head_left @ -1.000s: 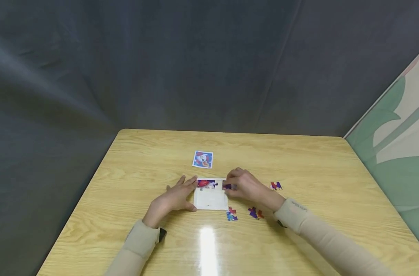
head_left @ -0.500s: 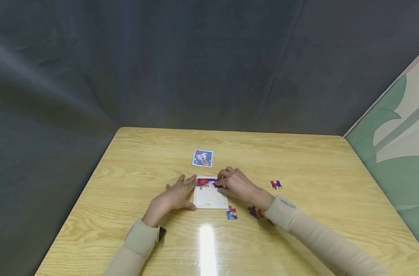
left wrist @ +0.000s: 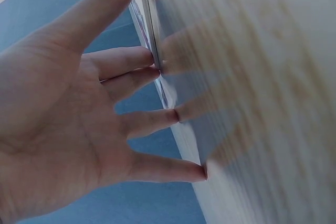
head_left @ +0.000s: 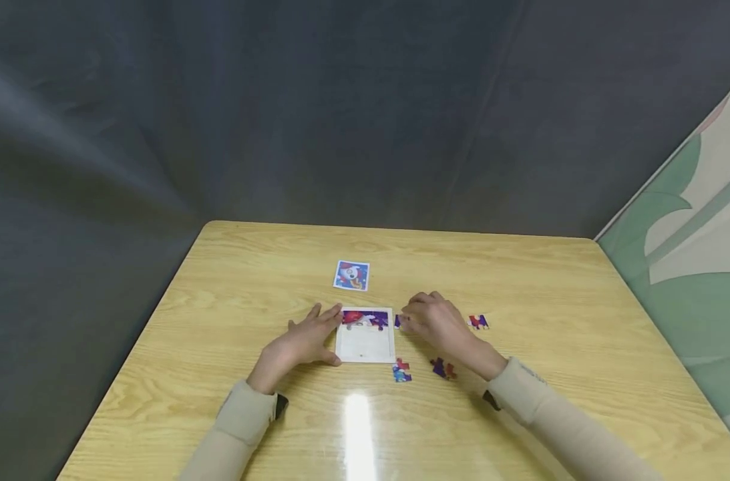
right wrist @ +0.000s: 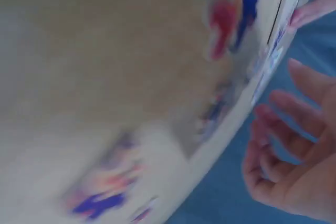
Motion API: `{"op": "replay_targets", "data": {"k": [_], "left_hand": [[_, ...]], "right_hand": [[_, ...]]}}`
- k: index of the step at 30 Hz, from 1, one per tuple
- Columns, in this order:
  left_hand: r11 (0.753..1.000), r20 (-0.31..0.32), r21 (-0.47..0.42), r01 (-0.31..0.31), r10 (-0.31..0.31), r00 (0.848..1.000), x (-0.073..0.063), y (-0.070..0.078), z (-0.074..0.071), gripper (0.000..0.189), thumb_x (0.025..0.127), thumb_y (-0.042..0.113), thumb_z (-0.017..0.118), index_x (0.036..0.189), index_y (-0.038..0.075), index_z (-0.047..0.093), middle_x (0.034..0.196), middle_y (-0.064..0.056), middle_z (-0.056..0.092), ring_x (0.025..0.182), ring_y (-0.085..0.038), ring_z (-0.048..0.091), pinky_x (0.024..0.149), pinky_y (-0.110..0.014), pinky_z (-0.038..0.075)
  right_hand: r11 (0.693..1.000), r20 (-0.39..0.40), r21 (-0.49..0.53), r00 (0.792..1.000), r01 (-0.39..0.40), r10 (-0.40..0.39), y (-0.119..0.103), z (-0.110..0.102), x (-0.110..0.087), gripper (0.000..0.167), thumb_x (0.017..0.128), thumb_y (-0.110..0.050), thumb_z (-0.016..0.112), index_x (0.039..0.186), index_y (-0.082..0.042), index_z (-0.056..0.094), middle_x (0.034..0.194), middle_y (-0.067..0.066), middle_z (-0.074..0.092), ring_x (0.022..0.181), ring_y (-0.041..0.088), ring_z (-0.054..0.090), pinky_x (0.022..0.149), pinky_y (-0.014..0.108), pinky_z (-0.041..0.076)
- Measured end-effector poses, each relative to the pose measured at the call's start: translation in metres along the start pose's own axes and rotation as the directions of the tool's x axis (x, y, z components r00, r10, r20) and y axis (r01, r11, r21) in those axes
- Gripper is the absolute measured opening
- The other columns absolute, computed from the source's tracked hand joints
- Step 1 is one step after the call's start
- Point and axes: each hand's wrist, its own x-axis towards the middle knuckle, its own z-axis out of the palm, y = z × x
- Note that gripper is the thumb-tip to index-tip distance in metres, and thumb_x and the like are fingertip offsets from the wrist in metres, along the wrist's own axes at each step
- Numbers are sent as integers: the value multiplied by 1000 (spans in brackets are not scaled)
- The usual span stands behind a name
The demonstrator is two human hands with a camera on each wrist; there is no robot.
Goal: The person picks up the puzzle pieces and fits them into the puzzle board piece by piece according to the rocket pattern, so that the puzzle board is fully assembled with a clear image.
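My left hand lies with spread, fairly straight fingers along the left side of a small white puzzle tray. In the left wrist view, its fingertips touch the table and the thumb reaches the tray's edge. Red, white and purple jigsaw pieces fill the tray's top row; below them the tray's white base shows. My right hand is just right of the tray, with loosely bent fingers and nothing visible between them in the blurred right wrist view. A purple jigsaw piece shows right at its fingertips, beside the tray.
More loose jigsaw pieces lie around: a blue and red one below the tray's right corner, purple and red ones near the right forearm, another farther right. A square picture card lies behind the tray on the wooden table.
My right hand has moved left over the tray's top right corner, then back right off it. A purple piece now sits in that corner. The left hand has stayed put.
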Motion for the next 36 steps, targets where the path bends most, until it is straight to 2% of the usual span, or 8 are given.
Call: {"op": "replay_targets", "data": {"k": [5,10,15,18,23,26,32,36], "left_hand": [[1000,-3,-4,3,-3,1000,2,3,0,89,79,35,77,150,6,32,161,-2,13,145,-41,3,96,-82,11],[1000,6,-29,-11,11,1000,0,4,0,88,80,35,76,150,5,31,161,-4,12,144,-42,2,95,-82,10],[1000,10,-25,-7,8,1000,0,4,0,89,81,36,76,151,7,29,161,-3,11,144,-42,2,95,-82,10],[1000,5,-13,-3,3,1000,1,5,-1,90,80,35,76,151,7,29,161,-3,11,144,-42,2,95,-82,10],[1000,19,-18,0,1,1000,3,5,0,88,80,35,76,150,7,31,161,-3,11,145,-41,1,96,-82,10],[1000,29,-15,1,-1,1000,3,4,3,88,80,36,76,150,7,31,161,-3,11,145,-41,1,96,-82,10],[1000,10,-1,-12,12,1000,6,6,5,88,79,37,77,149,6,34,161,-4,14,144,-42,5,96,-82,12],[999,16,-16,-42,42,999,7,11,7,89,80,36,76,150,4,31,160,-6,14,144,-44,5,94,-83,12]], "right_hand": [[998,66,-9,996,-62,63,6,0,-18,34,81,-23,78,109,-4,71,113,13,65,96,31,60,72,45,54],[999,66,32,998,-15,13,7,8,-12,25,84,-15,75,106,-3,73,111,12,66,97,28,61,82,44,53],[996,5,-1,996,93,-93,12,11,-10,14,80,-5,77,94,-5,76,98,8,69,85,22,62,72,33,56],[986,-26,-30,986,162,-163,18,11,-10,13,79,-4,77,92,-4,76,94,9,70,83,22,63,71,34,56],[992,-12,-16,992,128,-128,22,11,-9,18,81,-10,76,98,-3,73,96,8,69,87,21,62,75,34,56],[992,-26,35,993,118,-117,11,12,-3,20,79,-9,76,99,-3,73,96,7,68,88,19,62,74,30,57],[954,-7,77,957,290,-290,-29,27,21,15,81,-9,75,96,-5,74,93,7,68,84,17,61,73,23,55],[952,38,56,952,302,-304,-41,39,26,13,81,-10,74,93,-5,76,89,6,67,78,15,57,68,22,51]]}}
